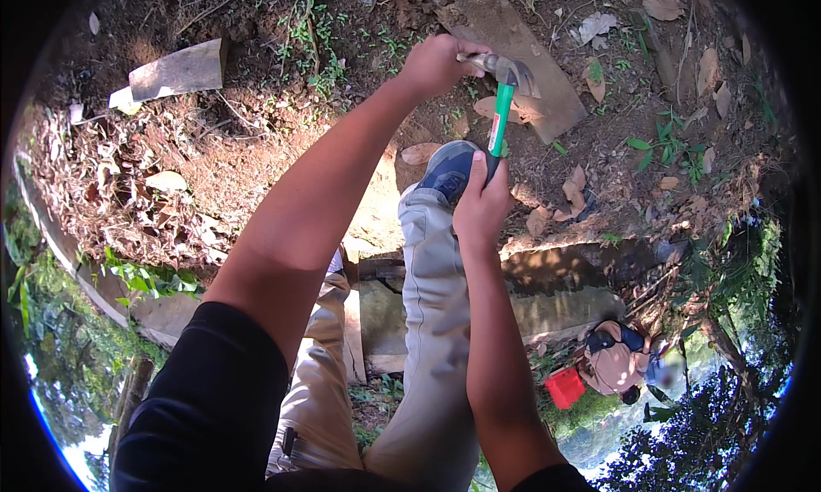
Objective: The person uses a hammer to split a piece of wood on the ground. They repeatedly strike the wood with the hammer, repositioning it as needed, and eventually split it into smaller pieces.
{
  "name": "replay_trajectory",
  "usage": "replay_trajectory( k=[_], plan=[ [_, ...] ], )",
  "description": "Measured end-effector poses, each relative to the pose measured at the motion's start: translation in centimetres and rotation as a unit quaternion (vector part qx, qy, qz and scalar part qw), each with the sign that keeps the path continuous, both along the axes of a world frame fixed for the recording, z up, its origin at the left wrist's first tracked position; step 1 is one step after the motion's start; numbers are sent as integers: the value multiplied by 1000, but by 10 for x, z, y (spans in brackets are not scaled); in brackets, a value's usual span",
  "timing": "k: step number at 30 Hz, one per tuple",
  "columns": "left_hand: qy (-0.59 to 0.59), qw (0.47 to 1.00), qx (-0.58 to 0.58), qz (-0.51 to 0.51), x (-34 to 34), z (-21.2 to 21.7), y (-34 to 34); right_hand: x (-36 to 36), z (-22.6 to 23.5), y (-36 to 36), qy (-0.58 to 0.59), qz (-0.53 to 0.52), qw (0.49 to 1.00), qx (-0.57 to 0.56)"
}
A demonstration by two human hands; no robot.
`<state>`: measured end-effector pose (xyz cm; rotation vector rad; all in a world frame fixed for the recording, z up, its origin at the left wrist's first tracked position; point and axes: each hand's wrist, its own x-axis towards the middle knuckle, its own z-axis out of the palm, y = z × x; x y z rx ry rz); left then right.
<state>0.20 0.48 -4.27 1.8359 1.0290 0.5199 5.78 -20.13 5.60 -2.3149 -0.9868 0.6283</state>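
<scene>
A claw hammer (502,116) with a green handle and metal head is held out in front of me, over the ground. My right hand (483,210) is wrapped round the dark lower grip of its handle. At the other end, my left hand (436,64) has its fingers closed at the striking end of the head, with the curved claw pointing right. Part of the left hand's fingers is hidden behind the hand itself. Below the hammer is my blue shoe (451,169), beside the right hand.
A weathered plank (500,35) lies on the soil behind the hammer. A broken flat slab (178,70) is at the far left. Dry leaves (167,182) litter the dirt. A low concrete edge (547,312) runs behind my legs. Another person (614,359) is near a red container (564,388).
</scene>
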Motion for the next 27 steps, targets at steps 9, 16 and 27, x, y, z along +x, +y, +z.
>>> replay_trajectory(
  k=[9, 16, 27],
  plan=[
    [-131, 987, -24, 87, -26, 16, -17, 4, -11, -9, -10, -67, 993, 98],
    [-298, 909, -137, 256, -85, 21, -70, 8, -22, -21, -24, -39, 997, 63],
    [-275, 941, -86, 180, -68, 49, -83, 11, -33, -28, -33, -56, 997, 32]
  ],
)
